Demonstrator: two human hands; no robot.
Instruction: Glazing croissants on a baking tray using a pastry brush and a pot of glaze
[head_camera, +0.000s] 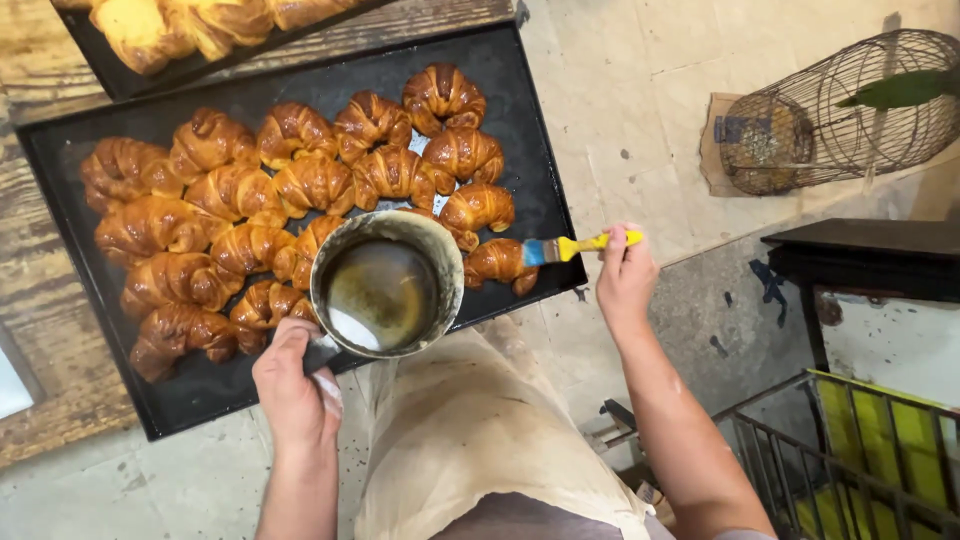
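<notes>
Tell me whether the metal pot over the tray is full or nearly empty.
Nearly empty. The pot, held by the left hand, shows only a thin dark glaze pooled across its bottom, with bare inner walls above it.

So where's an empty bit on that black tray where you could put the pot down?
The black tray is bare along its right edge beside the croissants, and at its near left corner below the lowest croissant. The middle is packed with touching croissants. The left hand holds the pot over them; the right hand holds the brush at the right edge.
</notes>
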